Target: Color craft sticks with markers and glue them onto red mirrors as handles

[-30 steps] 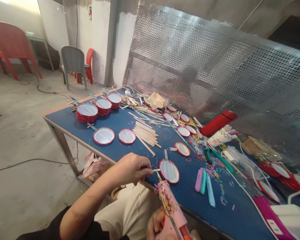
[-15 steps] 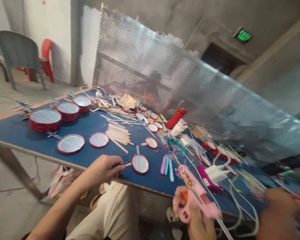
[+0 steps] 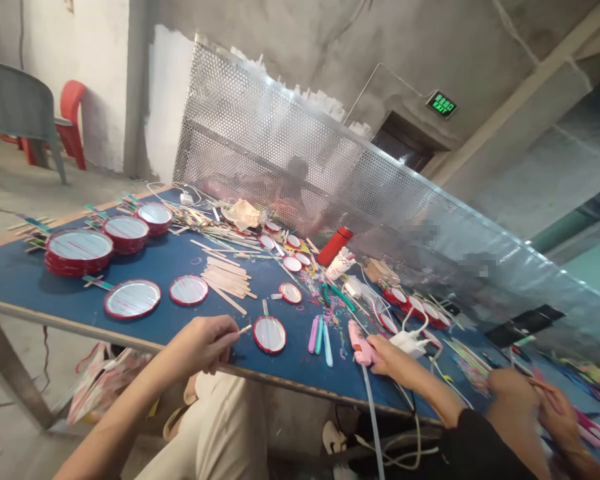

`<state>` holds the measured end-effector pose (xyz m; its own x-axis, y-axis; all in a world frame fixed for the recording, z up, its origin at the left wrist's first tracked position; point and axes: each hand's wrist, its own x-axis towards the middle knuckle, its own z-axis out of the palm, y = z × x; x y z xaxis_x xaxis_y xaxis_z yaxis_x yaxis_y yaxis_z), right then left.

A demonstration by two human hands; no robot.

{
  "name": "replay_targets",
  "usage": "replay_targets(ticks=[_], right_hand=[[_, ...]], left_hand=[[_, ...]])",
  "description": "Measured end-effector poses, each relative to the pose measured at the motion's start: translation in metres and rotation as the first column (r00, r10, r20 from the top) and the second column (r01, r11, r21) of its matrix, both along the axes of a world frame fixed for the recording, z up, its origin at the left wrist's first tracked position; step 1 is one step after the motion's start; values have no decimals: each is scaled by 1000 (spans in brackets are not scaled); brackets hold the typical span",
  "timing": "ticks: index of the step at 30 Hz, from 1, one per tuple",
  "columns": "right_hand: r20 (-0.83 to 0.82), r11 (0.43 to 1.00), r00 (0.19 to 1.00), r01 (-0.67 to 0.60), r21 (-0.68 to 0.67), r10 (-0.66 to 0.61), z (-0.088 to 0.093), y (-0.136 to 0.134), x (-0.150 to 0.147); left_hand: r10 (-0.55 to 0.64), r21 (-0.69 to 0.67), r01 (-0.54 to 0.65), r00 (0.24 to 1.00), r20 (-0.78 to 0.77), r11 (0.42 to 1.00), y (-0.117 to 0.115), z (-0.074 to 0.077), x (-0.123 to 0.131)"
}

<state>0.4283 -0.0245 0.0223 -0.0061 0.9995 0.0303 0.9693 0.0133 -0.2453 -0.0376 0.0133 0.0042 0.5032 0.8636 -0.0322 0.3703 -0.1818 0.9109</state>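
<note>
My left hand point(image 3: 211, 343) is closed at the table's front edge, pinching a short wooden stick point(image 3: 245, 329) between thumb and fingertips. The stick's end points at a small round red-rimmed disc point(image 3: 270, 335) with a pale face and a strip at its top. Farther right, my right hand point(image 3: 381, 357) is wrapped around a pink glue gun point(image 3: 359, 345), which is low at the tabletop. A long translucent glue stick point(image 3: 373, 413) hangs from the gun's back over the edge. Between the hands lie several pastel sticks point(image 3: 320, 339).
Stacks of red-rimmed discs point(image 3: 79, 257) stand at the left. Wooden craft sticks point(image 3: 227, 275) lie mid-table. Behind are a red bottle point(image 3: 336, 245) and a perforated metal screen point(image 3: 300, 140). White chargers point(image 3: 405, 343) with cables sit right, near another person's hand point(image 3: 557, 410).
My right hand has brought the glue gun from in front of the table edge away from me and left, down to the tabletop. My left hand still pinches the stick. The view has shifted slightly.
</note>
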Motion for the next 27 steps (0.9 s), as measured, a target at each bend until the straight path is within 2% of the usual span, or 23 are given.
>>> replay_targets(ticks=[4, 10, 14, 18, 22, 27], right_hand=[[98, 999, 995, -29, -40, 33, -11, 9, 9], [162, 997, 986, -35, -64, 45, -16, 6, 14], [196, 1000, 981, 10, -27, -4, -12, 0, 11], [227, 997, 971, 66, 40, -73, 4, -6, 5], [251, 984, 958, 106, 143, -139, 24, -11, -18], [193, 975, 978, 39, 217, -82, 32, -14, -81]], left_hand=[[23, -31, -23, 999, 23, 999, 1, -3, 3], [45, -65, -42, 997, 57, 997, 4, -5, 4], [28, -60, -24, 997, 69, 998, 4, -4, 3], [37, -64, -33, 998, 60, 997, 4, -1, 3], [36, -60, -32, 998, 59, 998, 5, 0, 3], [19, -47, -16, 998, 62, 999, 6, -2, 3]])
